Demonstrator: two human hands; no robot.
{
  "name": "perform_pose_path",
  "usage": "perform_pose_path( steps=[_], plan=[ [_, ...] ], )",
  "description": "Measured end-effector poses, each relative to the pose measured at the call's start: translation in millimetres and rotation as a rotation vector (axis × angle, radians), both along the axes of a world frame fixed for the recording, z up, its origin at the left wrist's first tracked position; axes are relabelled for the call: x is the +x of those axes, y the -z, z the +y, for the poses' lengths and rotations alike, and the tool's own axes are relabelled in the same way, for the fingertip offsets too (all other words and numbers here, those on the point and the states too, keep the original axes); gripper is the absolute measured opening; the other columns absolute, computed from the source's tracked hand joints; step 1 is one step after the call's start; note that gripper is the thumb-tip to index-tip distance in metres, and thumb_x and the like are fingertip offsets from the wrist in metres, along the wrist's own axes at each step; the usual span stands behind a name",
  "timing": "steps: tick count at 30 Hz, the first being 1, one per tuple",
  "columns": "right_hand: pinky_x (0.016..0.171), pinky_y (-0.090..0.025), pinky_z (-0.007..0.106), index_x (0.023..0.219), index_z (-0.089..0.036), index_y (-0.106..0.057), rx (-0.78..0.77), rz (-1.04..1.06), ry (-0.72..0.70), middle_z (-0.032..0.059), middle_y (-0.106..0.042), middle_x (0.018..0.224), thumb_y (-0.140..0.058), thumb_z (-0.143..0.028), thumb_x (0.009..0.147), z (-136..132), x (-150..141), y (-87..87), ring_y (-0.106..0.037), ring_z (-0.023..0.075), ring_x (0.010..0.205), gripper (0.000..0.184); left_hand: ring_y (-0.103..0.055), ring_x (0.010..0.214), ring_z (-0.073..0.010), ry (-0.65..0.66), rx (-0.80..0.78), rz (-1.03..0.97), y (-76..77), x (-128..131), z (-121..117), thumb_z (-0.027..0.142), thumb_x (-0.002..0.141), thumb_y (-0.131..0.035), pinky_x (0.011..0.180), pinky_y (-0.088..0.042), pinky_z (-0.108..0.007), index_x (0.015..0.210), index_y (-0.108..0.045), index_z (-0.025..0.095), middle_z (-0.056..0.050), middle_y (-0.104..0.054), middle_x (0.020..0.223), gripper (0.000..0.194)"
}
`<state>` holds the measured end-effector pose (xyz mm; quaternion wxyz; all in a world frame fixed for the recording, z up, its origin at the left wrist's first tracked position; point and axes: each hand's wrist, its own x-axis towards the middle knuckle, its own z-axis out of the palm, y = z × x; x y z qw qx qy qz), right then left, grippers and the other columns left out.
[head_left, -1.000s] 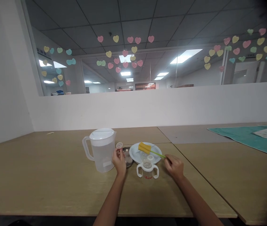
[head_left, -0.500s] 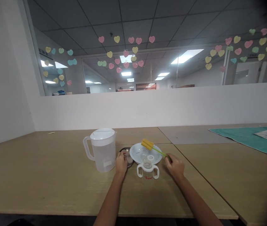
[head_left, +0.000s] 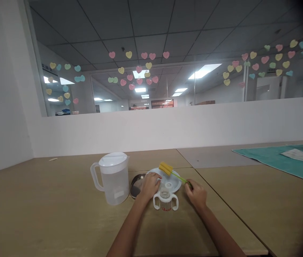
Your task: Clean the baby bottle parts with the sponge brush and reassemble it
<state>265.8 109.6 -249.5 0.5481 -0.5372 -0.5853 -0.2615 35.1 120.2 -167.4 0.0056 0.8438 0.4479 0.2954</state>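
My right hand [head_left: 196, 192] is closed around the green handle of a bottle brush [head_left: 166, 168], whose yellow sponge head is above the far part of a pale blue plate [head_left: 177, 186]. Over the plate's left side reaches my left hand [head_left: 150, 185], thumb and fingertips apart and pointing right, close to a small clear piece on the plate that it partly hides. A white ring-shaped piece [head_left: 169, 185] also lies on the plate. Just in front stands a clear baby bottle [head_left: 165, 204], upright and uncapped, with two white handles. Left of the plate is a round metal dish [head_left: 136, 186], partly behind my left hand.
A translucent lidded pitcher [head_left: 115, 182] stands left of the metal dish, handle to the left. At the far right lies a teal cloth [head_left: 263, 157] with a white patterned item [head_left: 301, 156] on it. A white wall [head_left: 151, 132] borders the table's back.
My left hand has moved from the metal dish rightward over the plate. My right hand keeps hold of the bottle brush. The camera view has shifted slightly.
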Motion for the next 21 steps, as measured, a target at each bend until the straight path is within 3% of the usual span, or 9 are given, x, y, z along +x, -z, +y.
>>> perform_pose_path(
  steps=[3,9,14,18,21],
  plan=[
    [0.052,-0.033,0.023,0.074,-0.017,-0.066,-0.032,0.017,0.014,0.0038,-0.067,0.063,-0.040,-0.031,0.083,0,1,0.6,-0.059,0.0156,0.054,0.031,-0.050,0.114,-0.0245,0.035,-0.134,0.093,-3.7,9,8,0.026,0.078,-0.056,0.099,-0.035,-0.037,0.097,-0.066,0.023,-0.007,-0.059,0.119,0.022],
    [0.053,-0.034,0.023,0.075,-0.017,-0.066,-0.066,0.013,0.003,0.0042,-0.068,0.066,-0.039,-0.031,0.083,2,0,2.5,-0.060,0.0159,0.056,0.032,-0.059,0.094,-0.0236,-0.097,-0.260,0.104,2.7,14,24,0.025,0.066,-0.065,0.084,-0.044,-0.033,0.081,-0.064,0.017,-0.008,-0.063,0.099,0.017],
    [0.052,-0.033,0.024,0.074,-0.018,-0.066,-0.068,0.025,-0.006,0.0042,-0.067,0.064,-0.039,-0.032,0.083,3,1,3.5,-0.059,0.0155,0.055,0.032,-0.057,0.089,-0.0224,-0.228,-0.237,-0.004,7.8,16,29,0.010,0.059,-0.063,0.079,-0.043,-0.031,0.084,-0.058,0.014,-0.009,-0.059,0.097,0.026],
    [0.052,-0.032,0.024,0.074,-0.018,-0.066,-0.073,0.025,0.009,0.0037,-0.067,0.063,-0.040,-0.032,0.082,4,1,4.2,-0.059,0.0153,0.054,0.031,-0.053,0.096,-0.0200,-0.232,-0.149,-0.143,12.9,10,27,0.002,0.060,-0.054,0.084,-0.041,-0.030,0.091,-0.053,0.016,-0.008,-0.056,0.100,0.034],
    [0.051,-0.031,0.023,0.074,-0.018,-0.066,-0.084,0.004,-0.009,0.0034,-0.067,0.062,-0.041,-0.031,0.081,3,0,3.8,-0.058,0.0149,0.053,0.030,-0.051,0.101,-0.0193,-0.196,-0.098,-0.240,15.9,6,25,0.002,0.058,-0.056,0.089,-0.040,-0.029,0.098,-0.051,0.017,-0.007,-0.055,0.105,0.043]
  ],
)
